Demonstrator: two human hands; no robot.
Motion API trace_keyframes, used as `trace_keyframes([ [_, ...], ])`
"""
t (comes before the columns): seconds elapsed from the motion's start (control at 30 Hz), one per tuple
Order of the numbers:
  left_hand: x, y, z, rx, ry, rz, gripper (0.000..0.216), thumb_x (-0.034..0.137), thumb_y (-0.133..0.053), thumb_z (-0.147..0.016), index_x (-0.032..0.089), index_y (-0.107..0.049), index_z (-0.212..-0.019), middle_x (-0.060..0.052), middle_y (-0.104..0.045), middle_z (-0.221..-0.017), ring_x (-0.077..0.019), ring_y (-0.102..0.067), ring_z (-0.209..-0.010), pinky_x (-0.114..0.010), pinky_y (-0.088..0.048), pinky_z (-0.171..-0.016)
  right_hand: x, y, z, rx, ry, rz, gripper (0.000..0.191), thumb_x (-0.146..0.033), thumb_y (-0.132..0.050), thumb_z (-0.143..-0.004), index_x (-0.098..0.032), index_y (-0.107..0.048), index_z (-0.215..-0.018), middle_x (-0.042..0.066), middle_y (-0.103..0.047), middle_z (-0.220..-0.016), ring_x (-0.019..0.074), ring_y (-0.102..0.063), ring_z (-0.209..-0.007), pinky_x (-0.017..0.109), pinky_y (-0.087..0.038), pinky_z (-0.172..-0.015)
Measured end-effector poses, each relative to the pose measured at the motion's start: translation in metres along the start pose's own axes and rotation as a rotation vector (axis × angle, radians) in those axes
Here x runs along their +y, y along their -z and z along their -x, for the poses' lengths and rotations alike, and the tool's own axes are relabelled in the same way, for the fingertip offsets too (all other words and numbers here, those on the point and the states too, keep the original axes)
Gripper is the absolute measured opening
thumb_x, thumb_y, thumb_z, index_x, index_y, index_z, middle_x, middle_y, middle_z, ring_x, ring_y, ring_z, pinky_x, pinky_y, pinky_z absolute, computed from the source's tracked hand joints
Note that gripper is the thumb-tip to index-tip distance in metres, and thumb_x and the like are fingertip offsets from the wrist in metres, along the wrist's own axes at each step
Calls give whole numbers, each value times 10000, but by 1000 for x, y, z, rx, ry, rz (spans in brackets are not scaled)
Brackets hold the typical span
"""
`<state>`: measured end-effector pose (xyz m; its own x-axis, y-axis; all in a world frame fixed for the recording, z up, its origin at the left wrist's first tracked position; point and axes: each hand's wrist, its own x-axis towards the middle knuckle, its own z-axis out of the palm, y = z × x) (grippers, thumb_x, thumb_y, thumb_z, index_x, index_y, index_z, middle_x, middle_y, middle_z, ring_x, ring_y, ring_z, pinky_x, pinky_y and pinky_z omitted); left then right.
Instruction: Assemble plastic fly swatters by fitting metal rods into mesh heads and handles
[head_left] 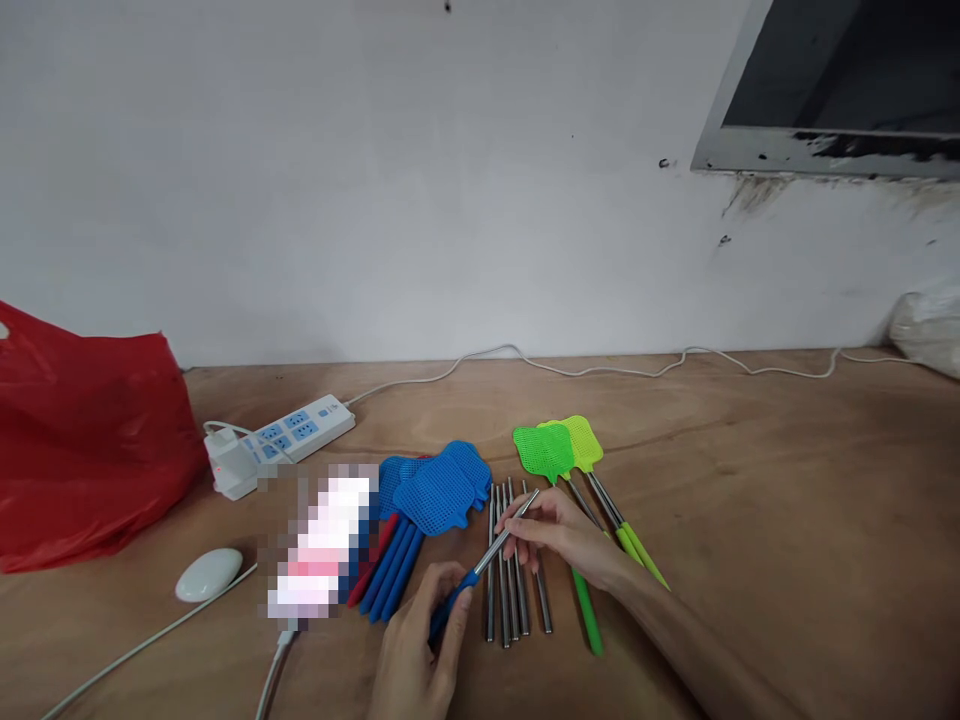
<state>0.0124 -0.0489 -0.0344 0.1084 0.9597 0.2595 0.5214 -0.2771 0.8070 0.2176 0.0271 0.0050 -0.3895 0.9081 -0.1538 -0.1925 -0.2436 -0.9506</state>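
My left hand (420,640) is closed around the blue grip of a fly swatter handle (489,555), whose metal rod slants up to the right. The fingers of my right hand (566,535) pinch that rod near its upper end. Beneath the hands lie several loose metal rods (502,610), roughly side by side. To their left is a pile of blue mesh swatter heads (439,497), with blue grips (394,575) and a red grip (375,560) below. A green fly swatter (541,452) and yellow-green fly swatters (586,442) lie behind and beside my right hand, which partly hides them.
A lit phone (326,550), blurred out, stands left of the pile with a cable attached. Farther left are a white mouse-shaped object (209,575), a power strip (322,425) and a red plastic bag (90,450). A white cord (570,373) runs along the wall.
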Motion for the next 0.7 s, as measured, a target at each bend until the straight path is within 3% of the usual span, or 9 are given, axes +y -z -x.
trace_keyframes([
  [0.17, 2, -1, -2, 57, -18, -8, 234, 401, -497, -993, 232, -649, -1050, -58, -763, -1005, -231, -750, -926, -249, -608, -722, 4, 6, -5, 115, 101, -40, 397, -561, -738, -775, -180, -643, -831, 4, -705, -636, 100, -593, -514, 190, -465, -461],
  [0.37, 1, 3, -3, 30, -20, -6, 214, 408, -546, -977, 240, -674, -1011, -24, -765, -932, -204, -754, -842, -215, -590, -720, 7, 6, -4, 83, 127, -15, 434, -556, -814, -694, -154, -656, -732, 18, -693, -623, 113, -597, -514, 212, -486, -453],
  [0.7, 6, 4, -4, 42, -65, -37, 204, 394, -534, -992, 239, -662, -953, 10, -745, -817, -178, -741, -740, -177, -555, -643, 6, 7, -2, 27, 98, 18, 374, -475, -849, -678, -144, -693, -754, 26, -710, -630, 121, -618, -501, 236, -519, -471],
])
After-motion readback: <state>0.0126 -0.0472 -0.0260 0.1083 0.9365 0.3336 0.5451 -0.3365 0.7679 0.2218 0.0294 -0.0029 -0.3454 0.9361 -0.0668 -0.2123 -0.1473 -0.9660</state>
